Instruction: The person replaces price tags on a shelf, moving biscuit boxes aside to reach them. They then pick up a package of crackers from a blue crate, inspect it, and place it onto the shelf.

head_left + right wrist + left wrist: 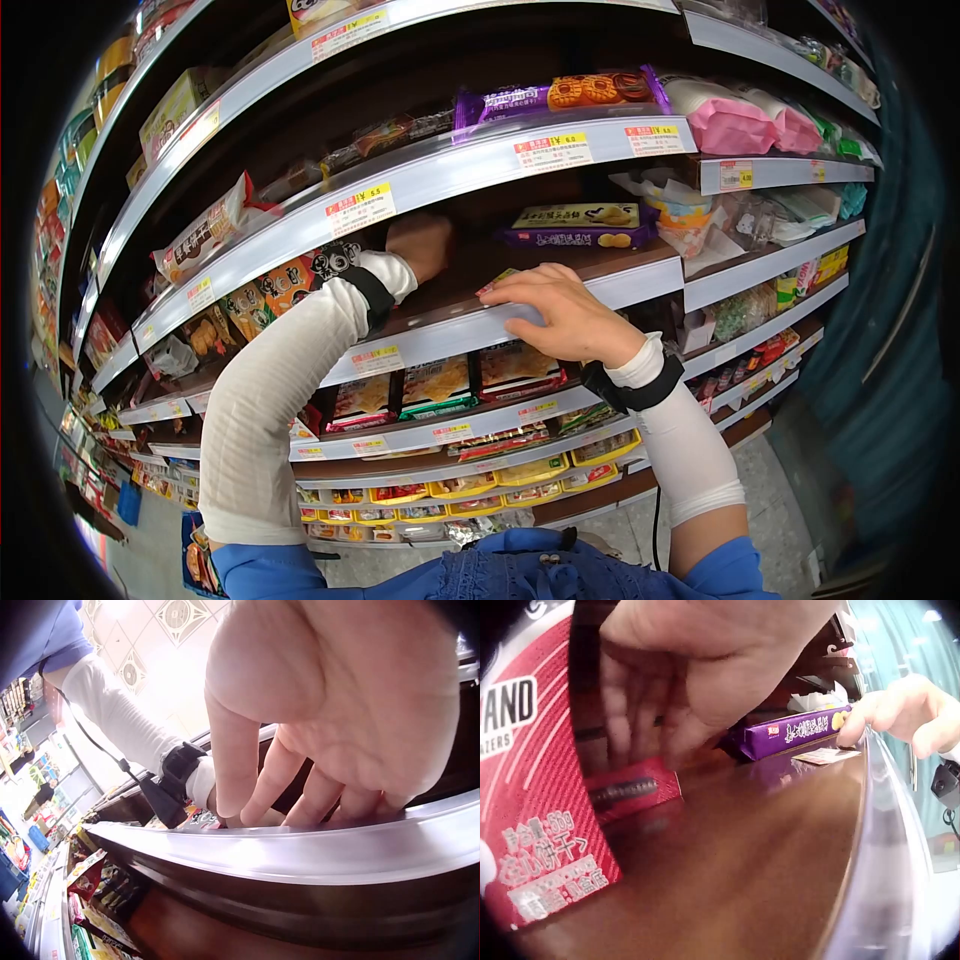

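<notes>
My left hand [420, 245] reaches deep into a brown shelf [765, 847]. Its straight fingers [641, 727] point down at a small red packet [641, 796] lying at the back, touching or almost touching it. A larger red biscuit pack [532, 795] stands close on the left of that hand. My right hand [550, 305] lies on the shelf's silver front rail [315, 851] with its fingers [300, 787] spread over the edge, holding nothing. A purple biscuit box [580, 228] lies on the same shelf to the right, just beyond the right hand [904, 712].
A small paper tag [825, 756] lies on the shelf board near the purple box [795, 733]. Shelves above and below are packed with snack packs and boxes. Pink packs [735, 125] sit on the upper right shelf. Price labels [360, 208] line the rails.
</notes>
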`<control>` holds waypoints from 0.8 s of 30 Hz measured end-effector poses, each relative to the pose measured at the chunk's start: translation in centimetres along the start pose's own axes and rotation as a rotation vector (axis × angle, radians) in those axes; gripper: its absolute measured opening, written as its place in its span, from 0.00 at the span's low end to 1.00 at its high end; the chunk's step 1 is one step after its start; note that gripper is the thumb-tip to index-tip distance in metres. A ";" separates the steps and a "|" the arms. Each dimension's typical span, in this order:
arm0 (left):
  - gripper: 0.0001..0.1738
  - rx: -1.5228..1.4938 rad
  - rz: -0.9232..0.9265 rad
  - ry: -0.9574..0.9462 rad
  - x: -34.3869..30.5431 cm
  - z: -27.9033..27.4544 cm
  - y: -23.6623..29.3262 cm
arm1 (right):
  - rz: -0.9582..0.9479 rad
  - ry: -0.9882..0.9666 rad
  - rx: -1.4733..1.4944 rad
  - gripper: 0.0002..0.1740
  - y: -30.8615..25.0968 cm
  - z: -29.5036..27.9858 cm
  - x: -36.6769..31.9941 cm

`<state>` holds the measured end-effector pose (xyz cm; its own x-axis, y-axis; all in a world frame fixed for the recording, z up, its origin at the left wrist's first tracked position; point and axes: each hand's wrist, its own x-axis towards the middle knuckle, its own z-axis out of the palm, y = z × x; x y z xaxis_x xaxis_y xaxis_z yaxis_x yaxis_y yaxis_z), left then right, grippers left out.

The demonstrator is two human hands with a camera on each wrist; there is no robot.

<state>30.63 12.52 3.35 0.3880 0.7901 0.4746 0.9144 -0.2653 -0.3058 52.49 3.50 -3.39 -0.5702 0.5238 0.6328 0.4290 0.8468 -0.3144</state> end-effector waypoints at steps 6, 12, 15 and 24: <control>0.07 0.094 0.102 0.113 0.1 1.5 -1.1 | -0.004 -0.002 -0.011 0.20 -0.1 0.0 0.0; 0.08 0.113 0.120 0.089 0.2 1.5 -1.4 | 0.008 -0.004 -0.017 0.19 -0.1 0.0 0.1; 0.08 0.122 0.145 0.090 0.2 1.4 -1.2 | 0.018 -0.011 -0.013 0.20 -0.2 0.0 0.0; 0.08 0.206 0.151 0.130 0.3 1.6 -0.6 | 0.025 -0.022 -0.019 0.20 -0.4 -0.2 -0.1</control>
<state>30.06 13.85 2.34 0.5414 0.6694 0.5086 0.8078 -0.2464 -0.5356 52.48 3.06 -3.20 -0.5741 0.5467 0.6095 0.4564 0.8317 -0.3161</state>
